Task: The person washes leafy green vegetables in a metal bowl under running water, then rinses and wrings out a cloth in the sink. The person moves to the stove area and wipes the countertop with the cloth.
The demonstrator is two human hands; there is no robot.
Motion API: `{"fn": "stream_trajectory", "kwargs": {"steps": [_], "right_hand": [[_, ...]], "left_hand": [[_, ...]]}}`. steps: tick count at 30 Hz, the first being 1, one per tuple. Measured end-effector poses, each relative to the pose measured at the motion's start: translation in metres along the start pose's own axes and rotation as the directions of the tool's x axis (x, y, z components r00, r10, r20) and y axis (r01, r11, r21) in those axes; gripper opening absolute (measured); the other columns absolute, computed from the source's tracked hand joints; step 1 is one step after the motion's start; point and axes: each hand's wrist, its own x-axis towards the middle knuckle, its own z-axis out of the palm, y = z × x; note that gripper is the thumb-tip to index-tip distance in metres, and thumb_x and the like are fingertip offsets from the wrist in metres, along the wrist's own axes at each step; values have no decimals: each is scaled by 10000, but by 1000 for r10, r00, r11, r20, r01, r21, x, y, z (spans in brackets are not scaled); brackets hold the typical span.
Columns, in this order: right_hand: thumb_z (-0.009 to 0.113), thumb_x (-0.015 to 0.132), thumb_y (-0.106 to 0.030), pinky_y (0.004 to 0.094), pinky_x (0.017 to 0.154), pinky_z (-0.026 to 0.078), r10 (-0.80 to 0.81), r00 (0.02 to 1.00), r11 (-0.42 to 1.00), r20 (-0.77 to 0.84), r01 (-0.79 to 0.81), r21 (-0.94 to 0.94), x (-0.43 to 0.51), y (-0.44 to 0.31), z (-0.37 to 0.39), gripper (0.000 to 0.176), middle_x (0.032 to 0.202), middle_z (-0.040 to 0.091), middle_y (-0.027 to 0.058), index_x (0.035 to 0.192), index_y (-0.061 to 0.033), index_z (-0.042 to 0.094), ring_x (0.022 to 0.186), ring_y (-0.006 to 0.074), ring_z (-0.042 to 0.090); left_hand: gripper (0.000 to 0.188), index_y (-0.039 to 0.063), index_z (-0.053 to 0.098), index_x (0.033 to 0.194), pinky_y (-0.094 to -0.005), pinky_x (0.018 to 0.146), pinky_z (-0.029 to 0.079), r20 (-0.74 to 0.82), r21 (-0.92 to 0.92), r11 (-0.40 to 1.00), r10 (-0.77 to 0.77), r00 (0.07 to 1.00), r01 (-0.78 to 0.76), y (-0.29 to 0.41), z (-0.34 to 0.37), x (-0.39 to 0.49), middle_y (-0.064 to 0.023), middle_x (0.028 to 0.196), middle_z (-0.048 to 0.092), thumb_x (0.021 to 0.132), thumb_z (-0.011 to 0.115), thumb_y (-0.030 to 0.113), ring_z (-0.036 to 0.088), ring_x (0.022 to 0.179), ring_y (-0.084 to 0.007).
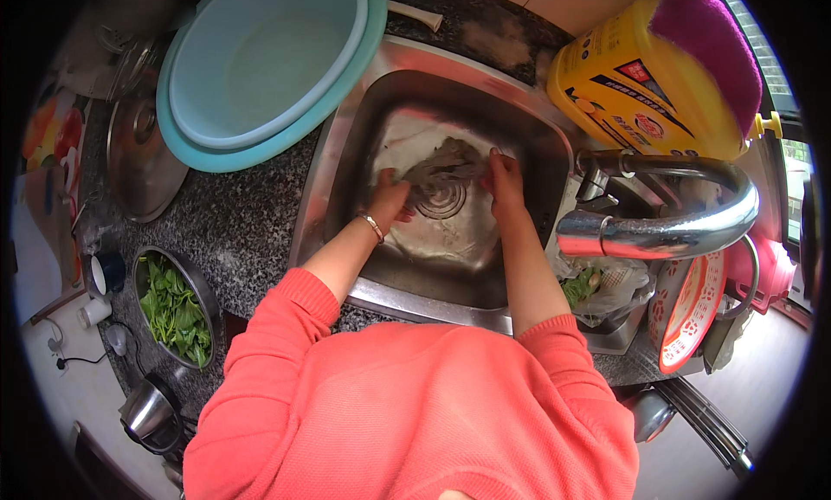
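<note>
A wet grey-brown cloth (445, 165) is bunched over the drain in the stainless steel sink (532, 221). My left hand (389, 201), with a bracelet at the wrist, grips the cloth's left end. On the opposite side, my right hand (506, 182) pinches its right edge between thumb and fingers. Shallow water seems to cover the sink's bottom, and the cloth is slightly blurred. The ringed drain (441, 201) shows just below the cloth, partly hidden by it.
A chrome faucet (675, 240) arches at the right, beside a yellow detergent jug (623, 84) draped with a purple cloth (707, 39). Nested blue basins (279, 58) stand upper left. A metal bowl of leafy greens (175, 308) sits on the left granite counter (240, 240).
</note>
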Motion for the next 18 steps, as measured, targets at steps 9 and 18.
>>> {"fn": "stream_trajectory", "kwargs": {"steps": [9,18], "right_hand": [[663,742,-174,443,850,483,-134,960,741,246,262,-618,-9,59,69,547,1086,612,249,1239,-17,496,978,381,610],[594,771,-76,424,923,448,-372,918,691,136,371,-621,-25,69,83,583,1139,577,229,1332,-46,436,1059,374,561]], "left_hand": [[438,87,433,1239,-341,444,477,-84,465,881,146,986,-91,-39,-2,55,-92,825,607,830,574,149,622,691,-209],[534,144,463,1289,-407,613,504,-93,-23,973,226,970,-229,-40,15,43,-78,1041,602,894,533,496,604,763,-260]]}}
